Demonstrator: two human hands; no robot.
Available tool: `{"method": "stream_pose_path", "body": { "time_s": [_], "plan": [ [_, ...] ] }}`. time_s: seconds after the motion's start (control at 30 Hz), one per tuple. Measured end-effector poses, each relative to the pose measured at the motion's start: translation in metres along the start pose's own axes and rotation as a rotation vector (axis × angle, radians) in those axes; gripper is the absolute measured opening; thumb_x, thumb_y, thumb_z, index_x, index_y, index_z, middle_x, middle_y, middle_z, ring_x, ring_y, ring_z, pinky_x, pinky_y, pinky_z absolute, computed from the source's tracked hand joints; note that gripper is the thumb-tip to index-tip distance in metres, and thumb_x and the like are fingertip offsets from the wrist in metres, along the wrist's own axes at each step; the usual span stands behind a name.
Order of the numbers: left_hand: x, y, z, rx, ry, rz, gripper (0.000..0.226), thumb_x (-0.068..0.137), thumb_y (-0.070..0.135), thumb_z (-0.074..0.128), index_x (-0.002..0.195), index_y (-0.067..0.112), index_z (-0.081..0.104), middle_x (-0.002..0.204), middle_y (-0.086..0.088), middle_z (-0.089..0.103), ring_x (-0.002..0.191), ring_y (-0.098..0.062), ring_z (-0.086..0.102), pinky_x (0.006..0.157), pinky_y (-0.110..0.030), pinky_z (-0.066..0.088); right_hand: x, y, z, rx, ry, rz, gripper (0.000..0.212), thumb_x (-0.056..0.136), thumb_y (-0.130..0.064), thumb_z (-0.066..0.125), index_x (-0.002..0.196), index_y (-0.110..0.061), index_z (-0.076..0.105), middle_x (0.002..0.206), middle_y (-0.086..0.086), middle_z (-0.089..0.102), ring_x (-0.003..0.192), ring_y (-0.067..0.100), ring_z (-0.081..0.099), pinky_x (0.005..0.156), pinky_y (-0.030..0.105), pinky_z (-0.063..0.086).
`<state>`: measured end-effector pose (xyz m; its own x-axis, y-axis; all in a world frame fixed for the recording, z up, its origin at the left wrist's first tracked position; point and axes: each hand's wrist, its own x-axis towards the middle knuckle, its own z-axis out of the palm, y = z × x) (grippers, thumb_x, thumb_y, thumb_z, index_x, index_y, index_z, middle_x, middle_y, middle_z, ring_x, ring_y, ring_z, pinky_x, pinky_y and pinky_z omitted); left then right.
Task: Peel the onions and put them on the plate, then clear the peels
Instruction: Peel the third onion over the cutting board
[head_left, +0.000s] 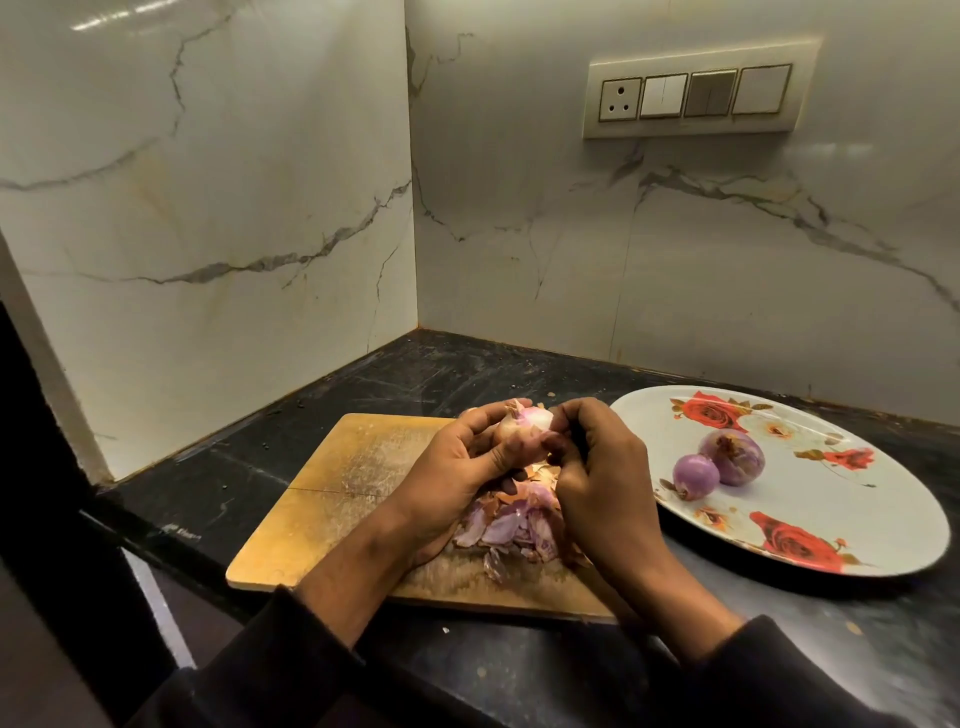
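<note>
Onion in hand is showing pale pink-white flesh with a tan, papery tip. Peels are lying in mixed lilac, pink and orange-brown tones. Board is appearing golden-tan, with a paler, scratched patch at its centre. Plate is displaying a white ground printed with red roses, brown leaves and one cream bloom. Two peeled onions are glowing purple, the larger one streaked with brown. Counter is reading black with faint grey marbling. Walls are showing off-white marble with grey veins. Switch panel is appearing cream, one rocker grey. Sleeves are reading black.
</note>
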<state>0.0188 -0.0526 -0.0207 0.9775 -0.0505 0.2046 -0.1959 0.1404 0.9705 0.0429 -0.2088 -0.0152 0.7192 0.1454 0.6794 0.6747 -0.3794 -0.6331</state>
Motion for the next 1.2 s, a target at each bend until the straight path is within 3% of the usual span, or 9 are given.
{"method": "stream_pose_path", "body": {
  "time_s": [0.17,0.27,0.37,0.53,0.67,0.83,0.97,1.13,1.2],
  "plan": [
    [-0.0007,0.0014,0.0015,-0.045,0.007,-0.005,0.048,0.082,0.025,0.066,0.129,0.015,0.057,0.099,-0.01,0.073,0.076,-0.017,0.064,0.07,-0.03,0.056,-0.0016,-0.0006,0.0049,-0.177,0.01,-0.15,0.046,0.078,0.016,0.062,0.088,-0.025,0.045,0.085,-0.006,0.048,0.072,0.008,0.043,0.058,0.016,0.033],
    [-0.0002,0.0034,0.0013,-0.039,0.007,0.019,0.042,0.081,0.025,0.066,0.121,0.02,0.059,0.089,-0.005,0.074,0.072,-0.015,0.065,0.066,-0.028,0.055,-0.0032,-0.0011,0.0034,-0.144,0.04,-0.16,0.041,0.085,0.009,0.067,0.092,-0.027,0.048,0.09,-0.007,0.05,0.077,0.008,0.049,0.063,0.017,0.042],
    [0.0004,0.0039,0.0001,-0.048,0.022,0.009,0.036,0.081,0.023,0.067,0.117,0.024,0.061,0.092,-0.004,0.075,0.072,-0.015,0.066,0.067,-0.028,0.056,-0.0024,-0.003,0.0007,-0.028,0.047,-0.101,0.032,0.088,-0.004,0.072,0.098,-0.028,0.053,0.096,-0.009,0.054,0.09,0.001,0.055,0.072,0.011,0.048],
    [-0.0006,0.002,-0.0001,-0.027,0.021,-0.009,0.042,0.083,0.03,0.063,0.123,0.016,0.061,0.098,-0.013,0.07,0.071,-0.014,0.063,0.065,-0.027,0.054,-0.0007,0.0008,-0.0026,-0.077,0.059,-0.12,0.021,0.085,0.001,0.075,0.093,-0.017,0.066,0.087,-0.007,0.061,0.081,0.003,0.058,0.069,0.012,0.049],
    [0.0004,0.0014,0.0001,-0.106,0.036,-0.029,0.047,0.089,0.036,0.059,0.124,0.004,0.063,0.104,-0.021,0.062,0.078,-0.018,0.059,0.068,-0.026,0.053,-0.0014,-0.0021,-0.0003,-0.065,-0.001,-0.184,0.035,0.083,0.011,0.071,0.086,-0.022,0.058,0.084,-0.007,0.057,0.079,0.002,0.054,0.065,0.015,0.044],
    [-0.0002,0.0036,0.0003,-0.216,0.045,-0.032,0.046,0.083,0.043,0.064,0.108,0.006,0.073,0.106,-0.02,0.063,0.098,-0.034,0.05,0.079,-0.033,0.049,-0.002,-0.0028,0.0036,-0.078,-0.086,-0.227,0.04,0.085,0.007,0.07,0.089,-0.028,0.052,0.087,-0.011,0.053,0.082,-0.002,0.052,0.066,0.014,0.044],
    [0.0,0.0039,0.0016,-0.234,0.076,-0.02,0.055,0.08,0.045,0.066,0.115,0.003,0.069,0.112,-0.024,0.06,0.103,-0.036,0.047,0.083,-0.038,0.045,0.0002,-0.0032,-0.0004,-0.076,-0.133,-0.247,0.042,0.085,0.006,0.071,0.089,-0.031,0.051,0.087,-0.016,0.05,0.081,-0.004,0.053,0.068,0.01,0.044],
    [0.0006,0.0054,0.0027,-0.266,0.11,-0.053,0.054,0.095,0.044,0.049,0.12,-0.002,0.064,0.112,-0.024,0.055,0.088,-0.029,0.054,0.077,-0.034,0.044,0.0031,-0.0015,-0.0039,0.081,-0.164,-0.175,0.028,0.085,0.01,0.068,0.085,-0.017,0.06,0.082,-0.009,0.059,0.079,0.005,0.056,0.065,0.015,0.044],
    [0.0014,0.0065,0.0028,-0.31,0.124,-0.056,0.054,0.095,0.044,0.049,0.117,-0.001,0.067,0.114,-0.027,0.056,0.097,-0.036,0.05,0.08,-0.037,0.042,-0.0012,-0.0039,-0.0009,0.154,-0.228,-0.128,0.023,0.086,0.009,0.066,0.083,-0.013,0.06,0.079,-0.009,0.058,0.075,0.005,0.054,0.063,0.014,0.041]
  ]
}}
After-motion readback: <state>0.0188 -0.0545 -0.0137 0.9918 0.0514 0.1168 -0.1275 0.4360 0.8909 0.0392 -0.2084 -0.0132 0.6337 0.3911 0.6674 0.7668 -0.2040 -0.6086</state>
